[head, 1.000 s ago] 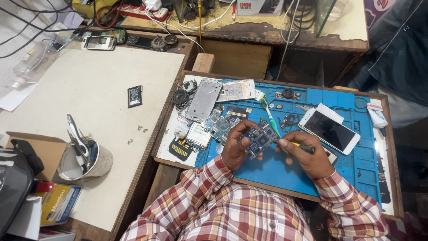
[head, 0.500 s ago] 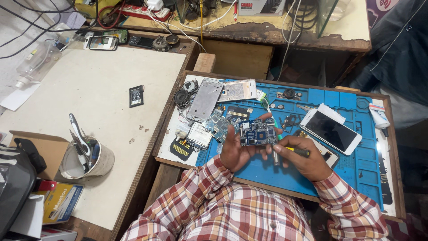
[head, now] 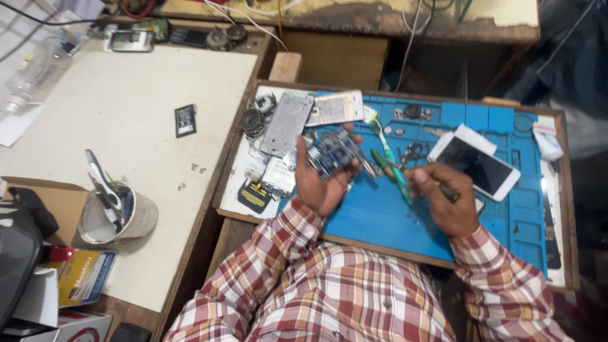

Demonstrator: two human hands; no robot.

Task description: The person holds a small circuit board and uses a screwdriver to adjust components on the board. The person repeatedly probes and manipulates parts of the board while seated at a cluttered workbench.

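Two hands working over blue mat (head: 380,215), going left to right.

Far left: black bag (head: 16,253) lying at frame edge, cardboard box (head: 57,199) sitting beside it. Paper cup (head: 130,218) lying tilted on pale table (head: 126,95), holding tools. Small black chip (head: 185,120) lying flat mid-table, well apart from cup.

Left part of wooden tray (head: 567,190): round metal parts (head: 253,120), grey phone back (head: 286,123) lying face down, white phone panel (head: 334,107) touching its upper right corner. Yellow-black part (head: 255,193) sitting near tray's front edge.

Left hand (head: 323,187) gripping blue circuit board (head: 332,155), palm up, fingers curling round its edges, board being held tilted just above mat.

Green toothbrush (head: 389,161) lying on mat between hands, just beside board.

Right hand (head: 443,199) closing on thin tool (head: 446,190), yellow-dark handle showing at knuckles; tip blurred, cannot tell its kind. Hand hovering over mat, near board but not touching it.

White phone (head: 475,166) lying screen up just right of right hand. White tube (head: 546,140) sitting at tray's far right edge.

Plaid sleeves (head: 272,253) filling bottom of frame.
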